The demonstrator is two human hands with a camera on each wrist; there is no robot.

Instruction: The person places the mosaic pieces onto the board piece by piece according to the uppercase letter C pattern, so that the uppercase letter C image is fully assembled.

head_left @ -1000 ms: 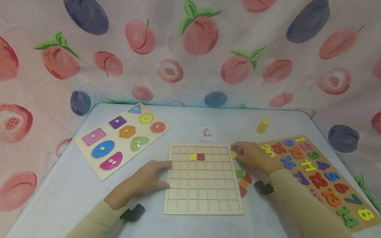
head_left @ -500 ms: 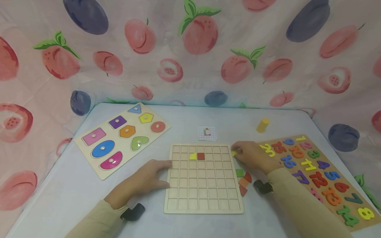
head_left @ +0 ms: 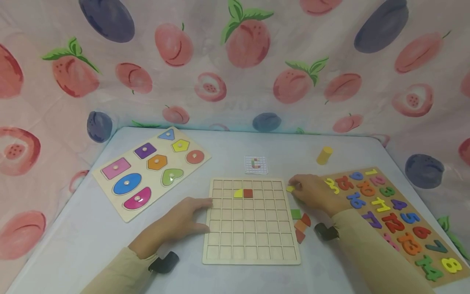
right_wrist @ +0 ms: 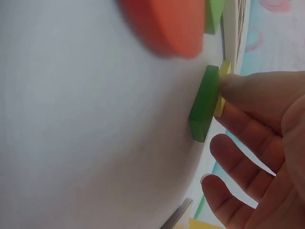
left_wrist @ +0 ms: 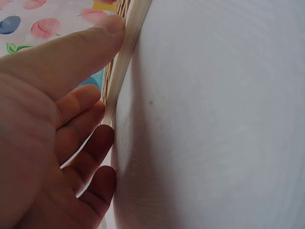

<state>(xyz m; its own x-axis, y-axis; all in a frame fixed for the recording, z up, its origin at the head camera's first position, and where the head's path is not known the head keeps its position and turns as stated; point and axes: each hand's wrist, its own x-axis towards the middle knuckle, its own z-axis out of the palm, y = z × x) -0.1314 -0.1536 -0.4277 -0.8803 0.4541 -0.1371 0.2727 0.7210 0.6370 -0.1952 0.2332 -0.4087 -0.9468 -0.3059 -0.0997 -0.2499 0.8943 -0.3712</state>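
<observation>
My left hand [head_left: 176, 222] rests its thumb and fingertips against the left edge of a wooden grid board [head_left: 238, 226], also seen edge-on in the left wrist view. In the grid's second row sit a yellow quarter-round piece [head_left: 238, 193] and a red square piece [head_left: 248, 193], side by side. Just beyond the board's right edge, my right hand [head_left: 312, 194] pinches a small yellow piece [head_left: 290, 189] between thumb and fingers; its full shape is hidden. In the right wrist view a green piece [right_wrist: 202, 109] lies close against that yellow piece [right_wrist: 220, 105].
Right of the board lie a green square [head_left: 295, 214] and several red and orange pieces [head_left: 301, 225]. A pattern card [head_left: 256, 165] and a yellow cylinder [head_left: 324, 156] stand behind. A knobbed shape puzzle [head_left: 125, 216] is at left, a number board [head_left: 398, 261] at right.
My right hand has shifted slightly right, away from the board's edge, with the yellow piece at its fingertips. My left hand has stayed on the board.
</observation>
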